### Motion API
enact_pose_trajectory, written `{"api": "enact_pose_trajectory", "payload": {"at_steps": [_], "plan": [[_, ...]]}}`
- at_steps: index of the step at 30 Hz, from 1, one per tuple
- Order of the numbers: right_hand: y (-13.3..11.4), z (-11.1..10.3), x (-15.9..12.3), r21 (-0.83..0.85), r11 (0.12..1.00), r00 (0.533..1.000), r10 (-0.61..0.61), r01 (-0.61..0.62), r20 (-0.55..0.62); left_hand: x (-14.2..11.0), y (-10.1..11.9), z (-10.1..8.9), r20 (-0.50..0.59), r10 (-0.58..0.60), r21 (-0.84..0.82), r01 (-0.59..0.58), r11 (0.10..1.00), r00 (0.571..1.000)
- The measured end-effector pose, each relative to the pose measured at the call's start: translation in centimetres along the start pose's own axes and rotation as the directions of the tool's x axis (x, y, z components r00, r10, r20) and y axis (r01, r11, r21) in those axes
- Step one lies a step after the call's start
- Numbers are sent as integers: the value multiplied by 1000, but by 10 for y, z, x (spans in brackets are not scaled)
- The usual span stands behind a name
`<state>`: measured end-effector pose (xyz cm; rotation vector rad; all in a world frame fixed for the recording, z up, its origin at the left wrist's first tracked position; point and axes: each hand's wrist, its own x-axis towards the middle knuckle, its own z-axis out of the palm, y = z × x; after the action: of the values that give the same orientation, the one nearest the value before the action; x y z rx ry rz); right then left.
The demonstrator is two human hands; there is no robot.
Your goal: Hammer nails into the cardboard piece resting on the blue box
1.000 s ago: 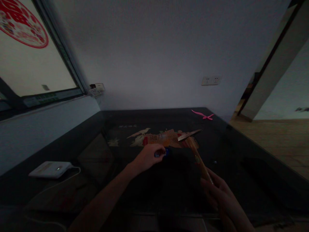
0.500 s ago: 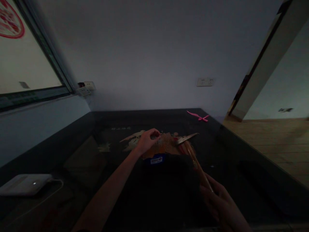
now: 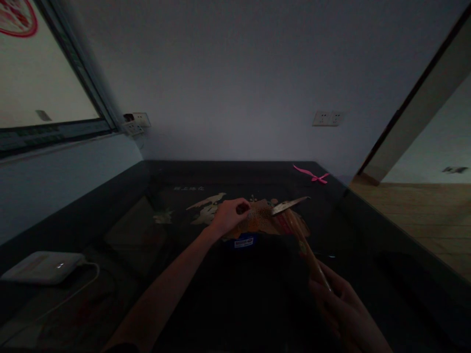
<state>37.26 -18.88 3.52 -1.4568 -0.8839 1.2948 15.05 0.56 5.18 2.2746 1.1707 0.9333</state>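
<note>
Obliquely held hammer (image 3: 303, 242), long axis pointing forward-left.

1. Table (image 3: 235, 171): black, glossy top, far edge at the wall. Pale flower print (image 3: 206, 214) and a short line of characters (image 3: 189, 189) on the surface, mid-left.
2. Center: packet (image 3: 260, 214), speckled brown/orange, blue near side with white label (image 3: 244, 242). Partly covered, full outline unclear.
3. Near left: flat white device (image 3: 44, 267), pale cable (image 3: 81, 290) plugged into its right end, running toward the near edge.
4. Far right corner: pink strip (image 3: 312, 175), looks knotted.
5. Right side: dark oblong patch (image 3: 415, 289), too dim to identify.
</note>
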Motion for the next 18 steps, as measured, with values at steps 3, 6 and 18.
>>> {"api": "enact_pose_trajectory", "payload": {"at_steps": [3, 6, 18], "plan": [[0, 1, 1, 10, 1000, 1000, -4, 4, -17, -1, 0, 0, 0, -4, -9, 4, 1000, 1000], [0, 0, 4, 5, 1000, 1000, -7, 7, 0, -1, 0, -1, 5, -1, -14, 1, 1000, 1000], [-13, 2, 10, -85, 994, 996, -69, 74, 65, 0, -2, 0, 7, -5, 1, 5, 1000, 1000]]}}
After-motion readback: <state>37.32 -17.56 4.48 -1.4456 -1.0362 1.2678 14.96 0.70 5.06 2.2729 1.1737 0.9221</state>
